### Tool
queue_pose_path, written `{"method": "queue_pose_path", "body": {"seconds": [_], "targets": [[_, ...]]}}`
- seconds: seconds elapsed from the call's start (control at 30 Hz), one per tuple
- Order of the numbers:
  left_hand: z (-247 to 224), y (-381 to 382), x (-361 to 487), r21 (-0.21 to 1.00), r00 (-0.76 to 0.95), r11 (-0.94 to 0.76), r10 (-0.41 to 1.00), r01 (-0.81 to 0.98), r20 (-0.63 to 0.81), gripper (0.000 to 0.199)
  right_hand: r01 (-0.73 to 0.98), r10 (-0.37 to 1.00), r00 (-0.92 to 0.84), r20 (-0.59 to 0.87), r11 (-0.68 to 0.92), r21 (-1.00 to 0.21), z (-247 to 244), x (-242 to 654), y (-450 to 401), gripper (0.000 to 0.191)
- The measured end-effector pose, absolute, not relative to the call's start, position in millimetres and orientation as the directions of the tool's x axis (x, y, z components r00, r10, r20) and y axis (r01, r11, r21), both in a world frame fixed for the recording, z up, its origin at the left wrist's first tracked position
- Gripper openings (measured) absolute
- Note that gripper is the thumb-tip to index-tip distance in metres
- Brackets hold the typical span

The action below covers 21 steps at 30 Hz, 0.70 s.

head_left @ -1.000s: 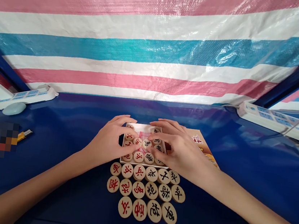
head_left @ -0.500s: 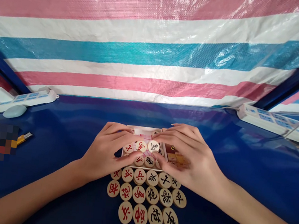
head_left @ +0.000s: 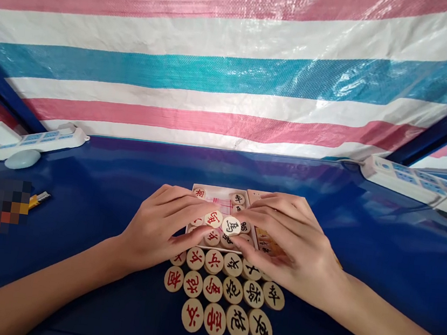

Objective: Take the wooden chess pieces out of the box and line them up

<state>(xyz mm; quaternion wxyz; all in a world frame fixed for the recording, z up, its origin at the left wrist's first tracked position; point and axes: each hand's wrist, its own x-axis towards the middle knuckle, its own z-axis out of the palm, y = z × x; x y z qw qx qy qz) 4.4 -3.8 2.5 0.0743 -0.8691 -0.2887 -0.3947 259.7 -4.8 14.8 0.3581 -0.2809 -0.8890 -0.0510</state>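
Head view: both hands meet over the white box [head_left: 220,191], each pinching one wooden disc. Left hand [head_left: 163,222] has the red disc [head_left: 213,219] between thumb and fingers; right hand [head_left: 290,241] has the black disc [head_left: 231,226] in a like pinch. The grip is at the rims, probably because a flat round piece offers little else to take hold of, and it leaves both faces showing. The two discs sit edge by edge above the box; whether they touch, I cannot tell. The other fingers arch over the box sides, which seems to keep them off the pieces inside.

Colour appears to govern the layout. Box discs [head_left: 212,237] lie red to the left, black to the right, so each hand works on its own colour's side without crossing. On the counter [head_left: 127,319], the front row [head_left: 214,320] and middle row [head_left: 213,288] split the same way, half and half. The back row [head_left: 214,261], just below the box, is partly covered by the hands. Keeping rows this near likely shortens the reach.

A printed card [head_left: 256,195] lies beside the box, half under the right hand. The cutter [head_left: 34,202] lies well apart, out of the way.
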Motion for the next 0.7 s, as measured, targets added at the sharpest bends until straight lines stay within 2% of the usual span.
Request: {"method": "queue_pose_path", "body": {"seconds": [0.3,0.43,0.7], "targets": [[6.2,-7.9,7.4,0.187,0.488,-0.825,0.481,0.534,0.729,0.021,0.496,0.431,-0.582,0.689,0.860,-0.119,16.4,260.5,-5.8,0.031],[6.9,-8.5,5.5,0.218,0.460,-0.825,0.487,0.522,0.742,0.024,0.481,0.425,-0.577,0.698,0.867,-0.130,15.5,261.7,-5.4,0.033],[1.6,-13.9,5.4,0.368,0.436,-0.807,0.568,0.462,0.698,0.029,0.471,0.434,-0.581,0.689,0.869,-0.150,11.4,263.3,-5.5,0.037]]}}
